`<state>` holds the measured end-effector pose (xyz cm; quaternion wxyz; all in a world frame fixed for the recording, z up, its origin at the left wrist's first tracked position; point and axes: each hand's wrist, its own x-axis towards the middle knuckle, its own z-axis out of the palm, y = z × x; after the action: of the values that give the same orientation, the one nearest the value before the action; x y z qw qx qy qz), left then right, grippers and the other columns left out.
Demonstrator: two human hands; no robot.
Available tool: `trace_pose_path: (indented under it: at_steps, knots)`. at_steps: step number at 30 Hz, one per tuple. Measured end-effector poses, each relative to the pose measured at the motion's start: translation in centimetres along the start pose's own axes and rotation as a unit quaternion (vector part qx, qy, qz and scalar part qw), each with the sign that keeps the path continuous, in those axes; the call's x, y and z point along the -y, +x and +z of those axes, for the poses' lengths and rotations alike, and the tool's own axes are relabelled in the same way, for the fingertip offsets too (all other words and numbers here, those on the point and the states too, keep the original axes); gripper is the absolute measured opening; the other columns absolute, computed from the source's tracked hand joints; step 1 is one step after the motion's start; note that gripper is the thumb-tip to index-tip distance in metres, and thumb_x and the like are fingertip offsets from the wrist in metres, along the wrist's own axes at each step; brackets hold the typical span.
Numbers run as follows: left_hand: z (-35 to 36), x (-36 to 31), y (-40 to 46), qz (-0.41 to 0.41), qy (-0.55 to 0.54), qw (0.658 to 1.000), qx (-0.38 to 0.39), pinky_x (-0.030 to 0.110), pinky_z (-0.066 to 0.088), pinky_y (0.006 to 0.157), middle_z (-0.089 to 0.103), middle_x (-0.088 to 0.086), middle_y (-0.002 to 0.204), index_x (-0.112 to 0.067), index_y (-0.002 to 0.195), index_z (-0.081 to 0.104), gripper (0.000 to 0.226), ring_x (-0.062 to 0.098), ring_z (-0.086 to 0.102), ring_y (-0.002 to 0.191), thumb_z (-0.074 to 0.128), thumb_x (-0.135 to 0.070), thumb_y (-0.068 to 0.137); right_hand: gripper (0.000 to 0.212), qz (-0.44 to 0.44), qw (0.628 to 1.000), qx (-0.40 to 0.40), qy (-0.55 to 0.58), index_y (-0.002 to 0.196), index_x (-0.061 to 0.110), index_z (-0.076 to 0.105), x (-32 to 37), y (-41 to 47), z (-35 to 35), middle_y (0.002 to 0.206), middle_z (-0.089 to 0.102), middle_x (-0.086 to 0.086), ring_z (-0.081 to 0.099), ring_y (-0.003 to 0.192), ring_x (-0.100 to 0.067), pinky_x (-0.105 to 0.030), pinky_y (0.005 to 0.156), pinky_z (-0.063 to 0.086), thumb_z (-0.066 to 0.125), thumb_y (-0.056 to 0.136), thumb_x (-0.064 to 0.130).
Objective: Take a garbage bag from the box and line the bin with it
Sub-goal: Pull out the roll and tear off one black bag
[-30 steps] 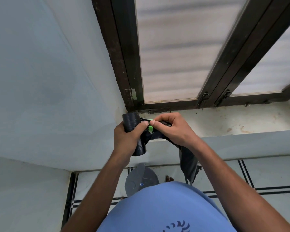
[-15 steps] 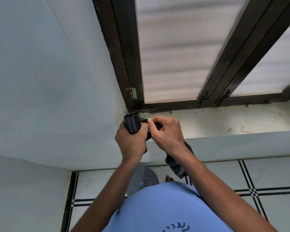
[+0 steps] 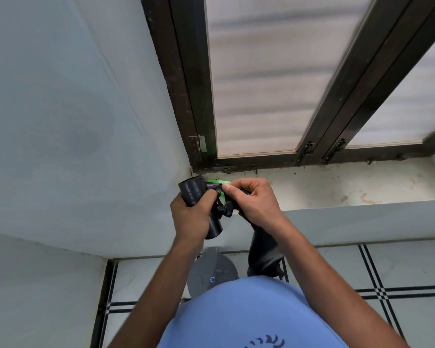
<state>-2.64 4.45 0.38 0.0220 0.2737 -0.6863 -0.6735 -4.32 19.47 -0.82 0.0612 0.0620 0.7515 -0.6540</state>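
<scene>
My left hand point(image 3: 190, 217) is wrapped around a black roll of garbage bags point(image 3: 194, 192), held in front of the window sill. My right hand point(image 3: 255, 202) pinches the loose black garbage bag point(image 3: 263, 254) right beside the roll, and the bag hangs down below my right wrist. A green strip point(image 3: 217, 182) shows between the two hands. The grey bin point(image 3: 212, 272) with its lid stands on the floor below my hands, partly hidden by my blue shirt. No box is in view.
A stained window sill point(image 3: 337, 187) runs to the right under a dark-framed window point(image 3: 194, 96) with frosted panes. A pale wall point(image 3: 60, 121) closes in the left side. The tiled floor point(image 3: 387, 267) has black lines.
The hanging bag was pulled up short, then dropped longer again below my right wrist. My right hand stays close against the roll, and a green strip now shows above the hands.
</scene>
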Motion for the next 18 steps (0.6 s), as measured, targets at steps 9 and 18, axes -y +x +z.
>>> trace_pose_path:
  at_steps: [9,18]
  knots:
    - [-0.7,-0.3,0.2,-0.045,-0.129,0.99,-0.024,0.04,0.059,0.071,0.075,-0.003,0.071,-0.008,0.094,0.074,0.01,0.017,0.072,0.067,0.082,-0.005,0.089,0.026,-0.008,0.995,-0.099,0.021,0.079,0.013,0.085,-1.1,0.9,-0.6,0.079,0.079,-0.021,0.069,0.068,-0.021,-0.038,0.07,0.056,0.078,0.104,0.017]
    - [-1.7,0.4,1.0,-0.042,-0.135,0.99,0.022,0.046,0.06,0.079,0.076,0.006,0.082,-0.008,0.097,0.079,0.018,0.022,0.073,0.075,0.084,-0.016,0.082,0.024,0.011,0.992,-0.088,0.088,0.101,0.01,0.085,-1.0,1.9,-3.1,0.088,0.081,-0.006,0.072,0.081,-0.013,-0.028,0.078,0.059,0.074,0.108,0.029]
